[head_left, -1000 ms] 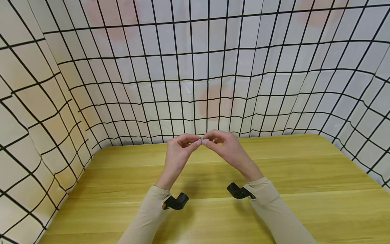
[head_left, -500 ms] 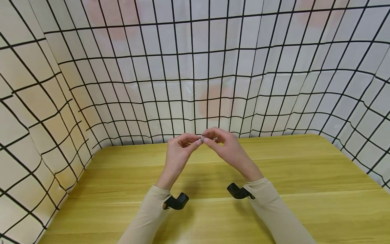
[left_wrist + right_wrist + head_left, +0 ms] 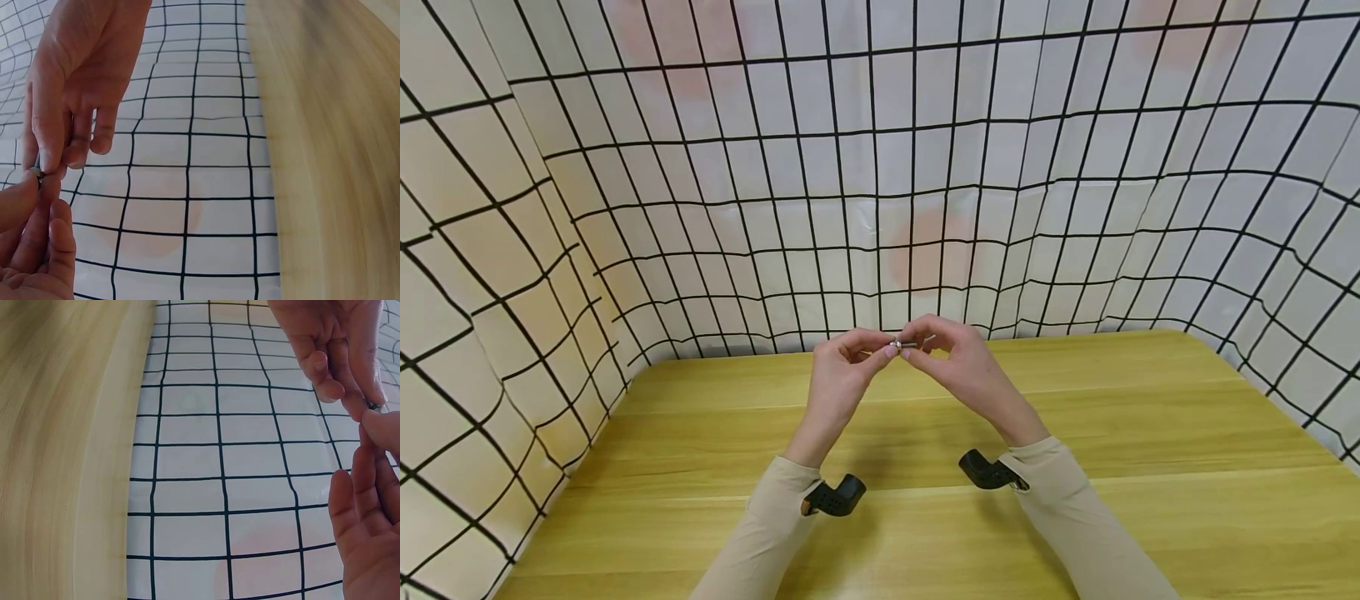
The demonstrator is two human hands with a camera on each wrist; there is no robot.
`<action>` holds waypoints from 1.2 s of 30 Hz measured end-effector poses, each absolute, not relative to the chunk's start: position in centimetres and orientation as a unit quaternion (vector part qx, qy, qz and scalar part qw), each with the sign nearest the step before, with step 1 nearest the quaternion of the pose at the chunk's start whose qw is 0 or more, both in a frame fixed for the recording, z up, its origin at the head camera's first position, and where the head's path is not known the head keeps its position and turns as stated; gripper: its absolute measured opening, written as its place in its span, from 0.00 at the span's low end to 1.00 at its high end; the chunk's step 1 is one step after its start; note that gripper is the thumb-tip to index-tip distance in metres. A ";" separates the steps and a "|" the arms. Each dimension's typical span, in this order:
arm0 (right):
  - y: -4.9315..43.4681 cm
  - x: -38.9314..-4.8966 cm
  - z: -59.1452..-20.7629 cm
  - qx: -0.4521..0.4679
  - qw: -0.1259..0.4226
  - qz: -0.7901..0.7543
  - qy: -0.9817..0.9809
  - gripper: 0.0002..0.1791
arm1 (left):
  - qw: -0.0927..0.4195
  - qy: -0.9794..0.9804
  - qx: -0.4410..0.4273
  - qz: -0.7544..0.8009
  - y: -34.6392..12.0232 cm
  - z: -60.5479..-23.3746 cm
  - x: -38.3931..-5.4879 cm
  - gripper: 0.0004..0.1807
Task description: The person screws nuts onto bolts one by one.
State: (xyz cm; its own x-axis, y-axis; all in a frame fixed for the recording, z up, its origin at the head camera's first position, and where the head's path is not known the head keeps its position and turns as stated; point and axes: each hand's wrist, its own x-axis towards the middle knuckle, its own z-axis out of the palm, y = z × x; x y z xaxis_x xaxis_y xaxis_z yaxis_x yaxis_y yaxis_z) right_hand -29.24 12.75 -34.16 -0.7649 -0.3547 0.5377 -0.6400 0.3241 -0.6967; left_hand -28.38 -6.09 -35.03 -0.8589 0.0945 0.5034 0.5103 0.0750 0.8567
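Observation:
Held up between both hands is a small silvery metal piece (image 3: 897,344) with a thin shank pointing right; most of it is hidden by fingertips. My left hand (image 3: 837,382) pinches its left end between thumb and forefinger. From the other side, the thumb and forefinger of my right hand (image 3: 964,367) close around the shank end. A sliver of the metal piece (image 3: 37,170) shows between the fingertips in the left wrist view, and a dark glint of it in the right wrist view. The other fingers of both hands are loosely bent.
Below the hands spreads a yellow wood-grain table (image 3: 880,533). A white sheet with a black grid (image 3: 820,167) rises behind the table and along both sides. Black wrist-camera mounts (image 3: 835,495) sit at both beige sleeves (image 3: 760,533).
The right thumb and forefinger shifted at the metal piece: half a second ago they were closer around it, and now its shank shows between them. The left hand has stayed nearly still.

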 end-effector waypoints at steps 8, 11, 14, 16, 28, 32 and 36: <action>12.8 -29.2 -34.1 0.300 0.144 0.483 -0.810 0.05 | 0.161 -0.715 -0.211 -0.646 -6.2 -35.0 -28.4 0.04; 12.7 -29.1 -34.0 0.290 0.139 0.481 -0.815 0.06 | 0.161 -0.713 -0.211 -0.648 -6.2 -34.9 -28.3 0.04; 12.7 -29.0 -34.0 0.283 0.135 0.482 -0.818 0.07 | 0.160 -0.712 -0.213 -0.649 -6.2 -34.9 -28.3 0.05; 12.7 -29.0 -34.1 0.280 0.132 0.484 -0.818 0.07 | 0.160 -0.711 -0.216 -0.650 -6.2 -34.9 -28.3 0.05; 12.8 -29.3 -34.3 0.291 0.149 0.468 -0.821 0.08 | 0.160 -0.718 -0.221 -0.641 -6.2 -34.8 -28.3 0.05; 12.8 -29.3 -34.3 0.291 0.153 0.463 -0.823 0.09 | 0.164 -0.718 -0.220 -0.640 -6.2 -34.9 -28.3 0.05; 12.7 -29.3 -34.3 0.295 0.152 0.472 -0.817 0.09 | 0.166 -0.717 -0.217 -0.641 -6.2 -34.9 -28.3 0.05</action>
